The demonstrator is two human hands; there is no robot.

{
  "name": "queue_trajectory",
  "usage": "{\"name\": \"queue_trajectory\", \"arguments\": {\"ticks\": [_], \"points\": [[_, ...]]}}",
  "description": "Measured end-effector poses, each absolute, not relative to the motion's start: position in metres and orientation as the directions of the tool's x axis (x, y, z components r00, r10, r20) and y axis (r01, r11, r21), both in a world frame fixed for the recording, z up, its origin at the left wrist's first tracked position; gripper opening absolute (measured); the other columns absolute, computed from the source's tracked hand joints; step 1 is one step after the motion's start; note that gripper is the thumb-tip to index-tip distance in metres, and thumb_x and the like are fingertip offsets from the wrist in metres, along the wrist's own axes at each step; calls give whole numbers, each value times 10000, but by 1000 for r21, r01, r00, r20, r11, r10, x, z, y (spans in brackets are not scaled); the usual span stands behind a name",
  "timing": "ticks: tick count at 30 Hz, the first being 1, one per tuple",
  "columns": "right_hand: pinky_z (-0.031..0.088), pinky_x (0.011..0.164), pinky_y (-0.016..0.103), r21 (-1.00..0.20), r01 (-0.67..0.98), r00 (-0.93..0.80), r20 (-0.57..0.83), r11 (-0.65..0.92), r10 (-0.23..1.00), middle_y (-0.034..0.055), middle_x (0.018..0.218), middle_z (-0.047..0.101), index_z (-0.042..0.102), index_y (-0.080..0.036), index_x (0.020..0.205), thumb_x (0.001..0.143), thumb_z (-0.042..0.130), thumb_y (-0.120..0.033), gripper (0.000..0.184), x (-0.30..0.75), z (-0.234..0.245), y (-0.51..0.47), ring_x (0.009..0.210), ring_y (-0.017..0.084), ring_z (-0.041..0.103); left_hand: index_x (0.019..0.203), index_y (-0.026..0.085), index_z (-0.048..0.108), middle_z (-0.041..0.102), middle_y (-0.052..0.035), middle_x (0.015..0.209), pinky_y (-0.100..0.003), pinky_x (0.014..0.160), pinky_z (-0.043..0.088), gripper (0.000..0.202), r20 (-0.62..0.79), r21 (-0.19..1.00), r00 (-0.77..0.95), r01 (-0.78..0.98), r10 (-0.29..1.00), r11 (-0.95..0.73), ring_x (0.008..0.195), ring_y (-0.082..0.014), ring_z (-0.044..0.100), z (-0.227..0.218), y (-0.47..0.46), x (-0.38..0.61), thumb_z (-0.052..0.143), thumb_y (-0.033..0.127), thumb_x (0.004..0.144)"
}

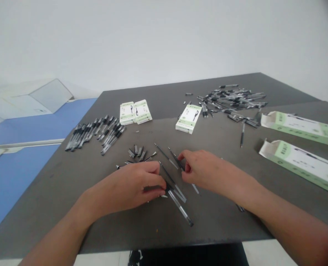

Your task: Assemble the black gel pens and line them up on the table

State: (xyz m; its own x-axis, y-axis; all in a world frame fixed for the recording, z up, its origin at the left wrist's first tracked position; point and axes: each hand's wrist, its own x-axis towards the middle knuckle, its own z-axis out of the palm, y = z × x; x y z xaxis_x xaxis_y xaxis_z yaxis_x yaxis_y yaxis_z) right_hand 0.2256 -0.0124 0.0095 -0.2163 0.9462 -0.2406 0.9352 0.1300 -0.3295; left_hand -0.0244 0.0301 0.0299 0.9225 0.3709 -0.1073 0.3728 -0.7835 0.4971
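L hand [126, 186] on blk pens [179, 208], prob. gripping; R hand [201, 170] touching one.

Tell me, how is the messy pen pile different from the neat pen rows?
The messy pen pile has pens crossing every which way, while the neat pen rows lie side by side, pointing the same way. The pile looks bigger than the rows. The pile sits at the far right, the rows at the left. Both are dark pens lying flat on the grey table.
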Motion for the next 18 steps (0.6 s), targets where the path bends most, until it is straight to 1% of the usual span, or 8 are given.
{"name": "queue_trajectory", "arguments": {"ticks": [2, 4, 7, 9, 10, 14, 18], "points": [[509, 763, 347, -331, 934, -217, -233, 132, 948, 104, 1020, 807, 683, -166, 1341, 910, 710, -263, 442, 226, 10, -12, 958, 294, 764, 1026, 250, 789, 629, -3, 991, -271, 709, 444, 96, -139, 480, 934, 353, 328, -803, 842, -150, 644, 30, 23, -20, 725, 179, 1015], [514, 779, 342, -333, 933, -222, -229, 138, 948, 106, 1032, 806, 699, -173, 1310, 921, 752, -307, 415, 228, 12, -12, 985, 296, 761, 1006, 254, 792, 599, 2, 940, -282, 662, 421, 88, -161, 450, 944, 329, 287, -830, 779, -148, 614, 29, 16, -17, 739, 183, 1007], [520, 788, 341, -328, 935, -223, -237, 138, 945, 110, 999, 813, 784, -177, 1117, 918, 804, -371, 278, 233, 17, -11, 972, 300, 768, 982, 245, 775, 577, 5, 918, -286, 635, 405, 89, -169, 412, 953, 300, 252, -860, 742, -144, 590, 27, 8, -13, 758, 158, 988], [528, 781, 347, -324, 935, -232, -242, 147, 942, 107, 941, 818, 813, -177, 986, 909, 821, -390, 227, 235, 20, -9, 942, 307, 775, 988, 245, 769, 563, 7, 910, -290, 622, 392, 111, -170, 387, 954, 294, 246, -874, 730, -143, 581, 25, 6, -11, 765, 134, 975], [533, 777, 350, -323, 934, -238, -243, 153, 940, 104, 914, 819, 820, -178, 950, 910, 821, -390, 216, 236, 21, -9, 924, 309, 779, 1002, 250, 771, 555, 8, 902, -293, 614, 384, 126, -170, 376, 955, 292, 244, -879, 724, -145, 578, 24, 5, -11, 763, 128, 973], [557, 779, 354, -313, 934, -255, -242, 173, 936, 106, 892, 827, 838, -188, 945, 921, 797, -374, 192, 236, 23, -9, 904, 309, 789, 1070, 271, 787, 546, 11, 883, -304, 607, 381, 156, -189, 362, 955, 285, 229, -888, 719, -148, 587, 20, 4, -8, 737, 142, 998], [576, 810, 372, -302, 937, -252, -243, 174, 937, 125, 946, 837, 844, -181, 973, 937, 748, -318, 171, 236, 23, -12, 928, 321, 793, 1043, 255, 779, 556, 10, 882, -321, 607, 389, 96, -208, 355, 950, 296, 234, -887, 728, -157, 608, 19, 3, -6, 726, 180, 1016]]}}
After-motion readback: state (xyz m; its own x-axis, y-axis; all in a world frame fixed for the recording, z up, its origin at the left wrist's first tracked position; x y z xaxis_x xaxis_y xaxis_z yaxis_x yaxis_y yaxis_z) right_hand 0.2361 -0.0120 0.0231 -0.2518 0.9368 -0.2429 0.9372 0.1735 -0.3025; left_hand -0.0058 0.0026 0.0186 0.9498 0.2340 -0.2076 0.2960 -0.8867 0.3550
